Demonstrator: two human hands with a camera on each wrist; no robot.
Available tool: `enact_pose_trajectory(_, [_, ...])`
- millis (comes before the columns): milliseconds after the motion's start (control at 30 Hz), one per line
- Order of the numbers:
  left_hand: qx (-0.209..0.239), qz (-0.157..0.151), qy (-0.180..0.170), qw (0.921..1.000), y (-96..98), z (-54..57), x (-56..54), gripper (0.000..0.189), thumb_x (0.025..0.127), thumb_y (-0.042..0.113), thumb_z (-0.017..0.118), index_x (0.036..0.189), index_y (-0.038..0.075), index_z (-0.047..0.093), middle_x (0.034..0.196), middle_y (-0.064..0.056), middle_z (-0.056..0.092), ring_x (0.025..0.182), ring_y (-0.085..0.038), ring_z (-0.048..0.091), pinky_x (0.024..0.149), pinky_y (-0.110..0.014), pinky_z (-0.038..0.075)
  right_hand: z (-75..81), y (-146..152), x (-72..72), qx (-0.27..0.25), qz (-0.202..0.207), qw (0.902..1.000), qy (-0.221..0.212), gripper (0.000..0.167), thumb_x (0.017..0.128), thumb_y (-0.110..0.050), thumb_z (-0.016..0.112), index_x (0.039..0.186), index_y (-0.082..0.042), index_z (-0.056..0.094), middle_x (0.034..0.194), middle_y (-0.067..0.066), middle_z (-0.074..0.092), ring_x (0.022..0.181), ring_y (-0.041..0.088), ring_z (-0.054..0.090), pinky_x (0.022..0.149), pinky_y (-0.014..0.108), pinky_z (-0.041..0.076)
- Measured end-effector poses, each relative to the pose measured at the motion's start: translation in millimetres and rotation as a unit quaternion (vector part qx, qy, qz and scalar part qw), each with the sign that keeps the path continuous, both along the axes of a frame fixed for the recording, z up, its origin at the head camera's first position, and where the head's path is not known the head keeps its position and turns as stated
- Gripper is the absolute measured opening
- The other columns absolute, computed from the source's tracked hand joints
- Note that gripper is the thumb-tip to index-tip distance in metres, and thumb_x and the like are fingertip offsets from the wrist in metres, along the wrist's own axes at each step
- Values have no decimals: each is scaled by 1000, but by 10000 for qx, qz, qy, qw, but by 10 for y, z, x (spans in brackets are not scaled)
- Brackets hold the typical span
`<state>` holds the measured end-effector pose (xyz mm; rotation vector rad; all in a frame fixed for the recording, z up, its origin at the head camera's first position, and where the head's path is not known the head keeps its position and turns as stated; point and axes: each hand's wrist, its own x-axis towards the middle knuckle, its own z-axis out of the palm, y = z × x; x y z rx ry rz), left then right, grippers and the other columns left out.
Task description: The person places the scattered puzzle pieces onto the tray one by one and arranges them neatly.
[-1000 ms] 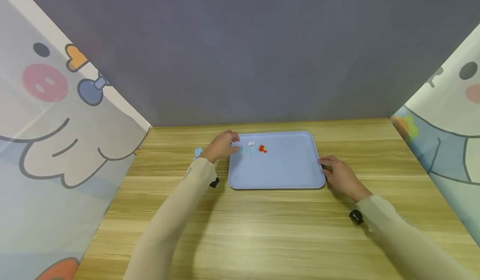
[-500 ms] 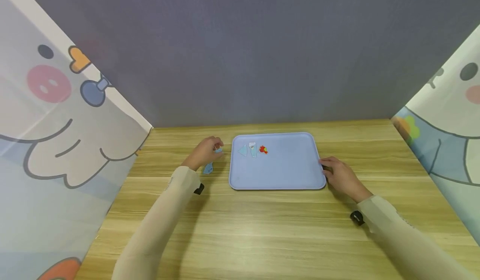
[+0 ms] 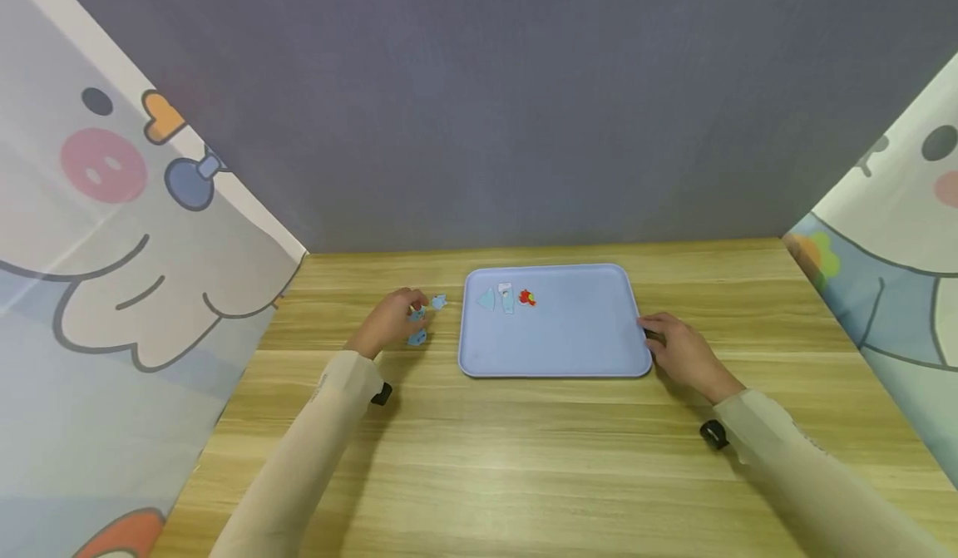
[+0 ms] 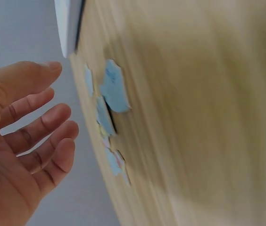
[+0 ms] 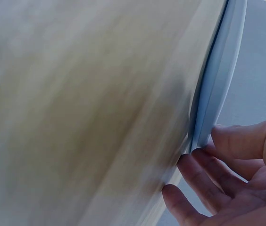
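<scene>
My left hand (image 3: 392,318) is over several light blue puzzle pieces on the table, left of the tray. Its fingers are loosely bent and, in the left wrist view, stand apart from the pieces with nothing between them. One piece (image 3: 438,301) lies just beyond the fingertips; another piece (image 4: 116,87), with dark marks, lies flat on the wood. My right hand (image 3: 679,352) holds the right edge of the pale blue tray (image 3: 561,338), thumb at the rim and fingers against the outer side. On the tray lie a light blue triangular piece (image 3: 486,299), a blue-and-white piece (image 3: 507,299) and a red piece (image 3: 527,297).
The wooden table (image 3: 524,458) runs back to a grey partition (image 3: 539,109). Cartoon-printed panels stand on both sides, the left panel (image 3: 150,275) and the right panel (image 3: 891,250).
My left hand has drawn back leftward from the tray's top left corner. Midway it held a light blue piece, which now lies on the table by its fingertips. The right hand stays at the tray.
</scene>
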<state>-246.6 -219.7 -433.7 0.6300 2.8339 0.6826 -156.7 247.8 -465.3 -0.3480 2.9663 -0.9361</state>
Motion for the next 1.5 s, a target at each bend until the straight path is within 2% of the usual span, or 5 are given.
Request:
enact_pose_trajectory(433, [-1, 108, -427, 9990, -135, -147, 52, 38, 81, 12, 76, 116, 4, 61, 114, -8, 60, 99, -25, 57, 86, -42, 48, -13, 23, -5, -65, -41, 10000, -49, 38, 90, 4, 57, 126, 13, 52, 125, 27, 50, 114, 47, 46, 89, 58, 40])
enact_pose_trajectory(633, [-63, 130, -283, 9995, -137, -163, 64, 40, 81, 11, 76, 117, 2, 60, 114, -11, 58, 100, -28, 56, 85, -43, 48, -12, 18, 2, -88, -37, 9999, -58, 38, 90, 4, 57, 126, 12, 52, 125, 27, 50, 114, 47, 46, 89, 58, 40])
enact_pose_trajectory(867, [-244, 202, 53, 9995, -131, -167, -1, 43, 83, 10, 73, 121, -1, 56, 113, -16, 56, 99, -31, 55, 84, -43, 49, -19, 15, -2, -71, -43, 9999, -63, 38, 90, 4, 57, 127, 12, 52, 125, 27, 50, 114, 48, 46, 89, 58, 40])
enact_pose_trajectory(1100, [-288, 241, -153, 9992, -127, -203, -41, 40, 84, 12, 72, 120, 2, 57, 108, -12, 57, 98, -29, 55, 83, -41, 49, -16, 0, -9, -82, -37, 9999, -87, 39, 90, 4, 56, 127, 12, 51, 125, 27, 49, 114, 47, 46, 89, 58, 41])
enact_pose_trajectory(1500, [-275, 241, -332, 9988, -71, -203, 67, 36, 83, 13, 74, 115, 5, 60, 94, -7, 60, 85, -22, 57, 76, -37, 49, -7, 0, -19, -56, -47, 9998, -161, 39, 91, 3, 56, 129, 11, 50, 127, 26, 49, 116, 47, 45, 90, 59, 39])
